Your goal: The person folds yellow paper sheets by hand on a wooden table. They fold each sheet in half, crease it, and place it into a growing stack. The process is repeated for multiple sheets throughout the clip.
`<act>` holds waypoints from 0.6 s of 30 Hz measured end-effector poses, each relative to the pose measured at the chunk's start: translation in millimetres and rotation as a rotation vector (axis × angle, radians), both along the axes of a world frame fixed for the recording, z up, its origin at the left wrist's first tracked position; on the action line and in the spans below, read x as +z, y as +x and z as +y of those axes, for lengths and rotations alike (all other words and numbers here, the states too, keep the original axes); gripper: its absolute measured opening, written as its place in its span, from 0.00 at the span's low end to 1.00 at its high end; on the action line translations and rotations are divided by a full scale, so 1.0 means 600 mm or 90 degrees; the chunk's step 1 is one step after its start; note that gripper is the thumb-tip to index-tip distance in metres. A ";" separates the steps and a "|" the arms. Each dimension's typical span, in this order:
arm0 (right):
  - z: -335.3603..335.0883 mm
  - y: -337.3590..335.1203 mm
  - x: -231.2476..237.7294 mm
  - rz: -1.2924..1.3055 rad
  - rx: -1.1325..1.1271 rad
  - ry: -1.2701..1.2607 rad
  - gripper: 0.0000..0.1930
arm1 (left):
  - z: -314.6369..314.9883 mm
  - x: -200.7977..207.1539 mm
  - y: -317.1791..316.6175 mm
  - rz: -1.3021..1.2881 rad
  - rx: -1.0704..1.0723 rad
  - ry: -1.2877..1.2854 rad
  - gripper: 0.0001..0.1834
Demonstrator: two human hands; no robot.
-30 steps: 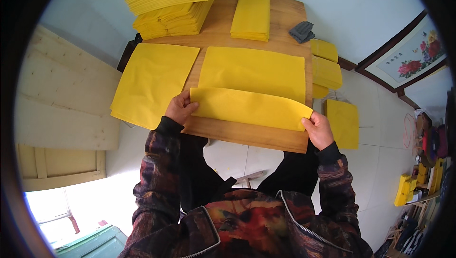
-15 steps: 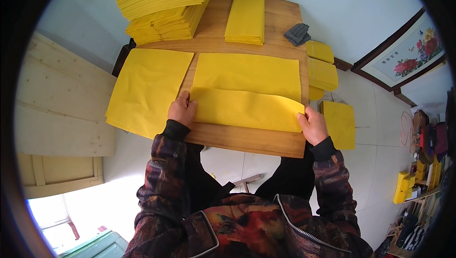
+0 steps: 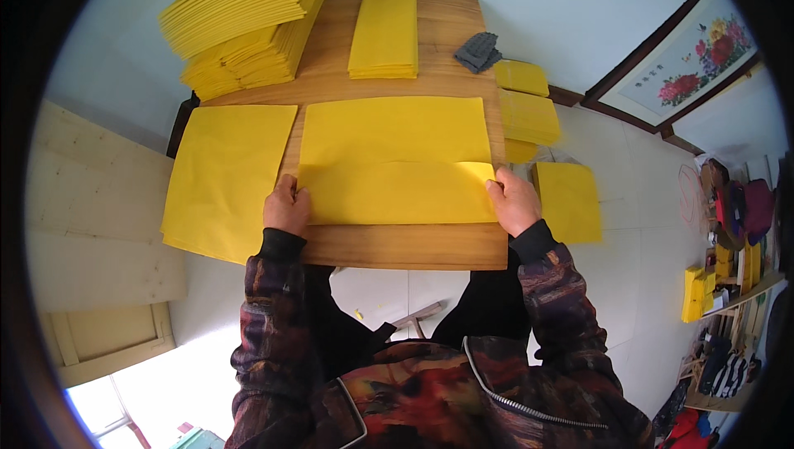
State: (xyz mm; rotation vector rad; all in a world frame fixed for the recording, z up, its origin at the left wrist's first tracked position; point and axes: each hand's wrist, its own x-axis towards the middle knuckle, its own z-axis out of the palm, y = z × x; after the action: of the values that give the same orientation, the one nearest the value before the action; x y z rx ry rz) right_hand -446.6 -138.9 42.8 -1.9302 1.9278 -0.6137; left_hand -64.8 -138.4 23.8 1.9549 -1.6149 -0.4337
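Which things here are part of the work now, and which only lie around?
In use: left hand, right hand, folded yellow sheet, wooden table.

Lying about: yellow paper stacks, flat sheets, narrow folded pile, grey cloth, framed flower picture.

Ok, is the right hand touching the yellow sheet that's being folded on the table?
Touching. The head view shows the right hand pressing its fingers onto the right end of the folded yellow sheet, with no gap between them.

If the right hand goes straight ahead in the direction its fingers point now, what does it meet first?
The right hand rests on the right end of the folded yellow sheet, fingers pointing up and slightly left. Going on, it would probably slide over that sheet's unfolded upper half first; the narrow yellow stack lies farther along.
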 end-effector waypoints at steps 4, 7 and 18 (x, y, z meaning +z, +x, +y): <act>-0.002 0.004 -0.003 0.015 -0.026 -0.005 0.12 | 0.002 0.002 -0.001 0.009 -0.011 -0.010 0.09; -0.002 0.009 -0.003 0.035 -0.046 -0.004 0.12 | 0.002 0.002 -0.002 0.017 -0.011 -0.017 0.08; 0.001 0.022 0.003 0.098 -0.077 0.011 0.11 | 0.005 0.002 -0.016 0.003 0.051 -0.007 0.09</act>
State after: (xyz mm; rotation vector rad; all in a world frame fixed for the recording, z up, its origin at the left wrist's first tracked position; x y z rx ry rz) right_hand -433.1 -138.4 44.7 -1.9109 2.1501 -0.4911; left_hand -74.6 -135.3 25.3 2.0006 -1.5267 -0.3964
